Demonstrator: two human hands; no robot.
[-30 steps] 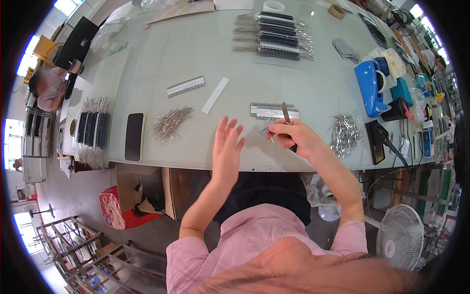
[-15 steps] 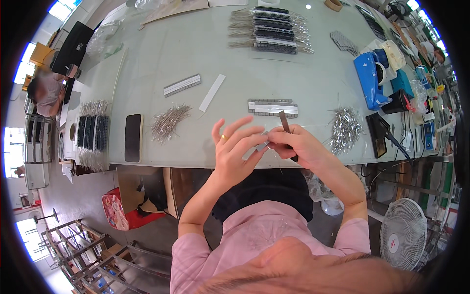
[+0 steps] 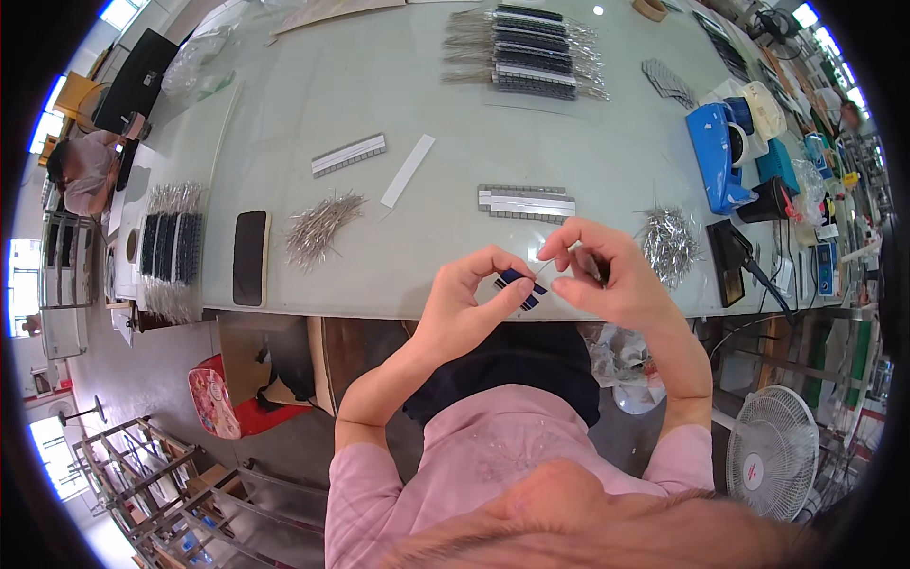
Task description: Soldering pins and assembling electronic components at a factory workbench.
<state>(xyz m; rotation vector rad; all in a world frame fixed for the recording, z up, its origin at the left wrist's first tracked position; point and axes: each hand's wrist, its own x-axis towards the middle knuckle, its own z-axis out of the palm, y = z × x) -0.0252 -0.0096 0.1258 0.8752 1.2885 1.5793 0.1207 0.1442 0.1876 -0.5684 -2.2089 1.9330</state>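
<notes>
My left hand (image 3: 471, 296) is closed, pinching a small dark blue piece with pale stripes (image 3: 515, 287) between thumb and fingers above the table's near edge. Close to it on the right, my right hand (image 3: 607, 277) has its fingers curled. A thin silvery wire (image 3: 543, 267) runs from its fingertips to the blue piece. Something dark shows within the right palm; its shape is mostly hidden. Just beyond the hands lies a grey gridded strip with a white band (image 3: 527, 203). Loose silvery wires lie in one pile (image 3: 670, 247) on the right and another (image 3: 322, 228) on the left.
On the glass-topped table (image 3: 398, 85) are a phone (image 3: 250, 258), a second gridded strip (image 3: 349, 156), a white strip (image 3: 408, 171), and wired dark strips stacked at the back (image 3: 533, 52) and left (image 3: 172, 248). A blue tape dispenser (image 3: 718, 156) stands right. A fan (image 3: 773, 453) is below.
The dark flat tool jutting from my right hand is now mostly out of sight. My left fingers have closed in, and the piece shows its dark blue striped face. A thin wire shows between the hands.
</notes>
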